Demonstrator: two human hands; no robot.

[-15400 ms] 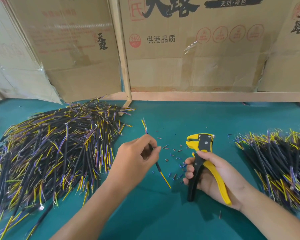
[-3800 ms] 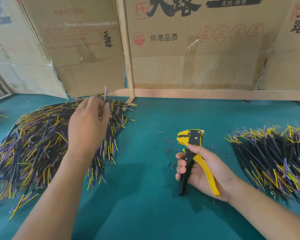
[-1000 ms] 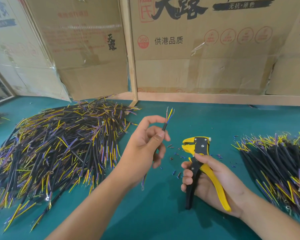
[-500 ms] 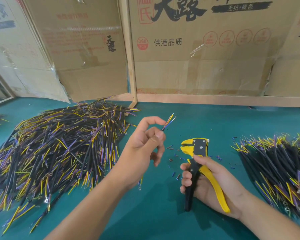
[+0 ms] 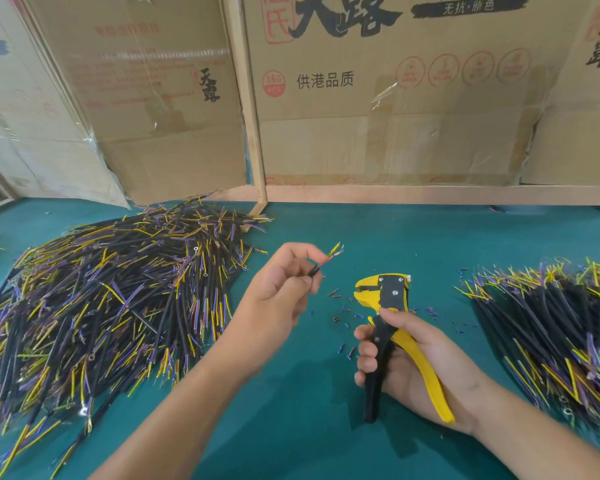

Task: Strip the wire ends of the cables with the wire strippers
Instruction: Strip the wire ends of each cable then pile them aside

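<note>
Two hands: left hand (image 5: 280, 295) pinches one cable (image 5: 326, 261); right hand (image 5: 413, 368) grips one wire stripper (image 5: 387, 296).

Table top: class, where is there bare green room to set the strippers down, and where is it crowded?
Bare table lies behind the hands, between the left pile and right pile, up to the wooden rail. More lies near the front edge between the forearms. Insulation scraps litter the patch around the strippers.

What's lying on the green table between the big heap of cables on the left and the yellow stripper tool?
In the head view, the left hand pinching one cable, and below it small insulation scraps on the table.
</note>
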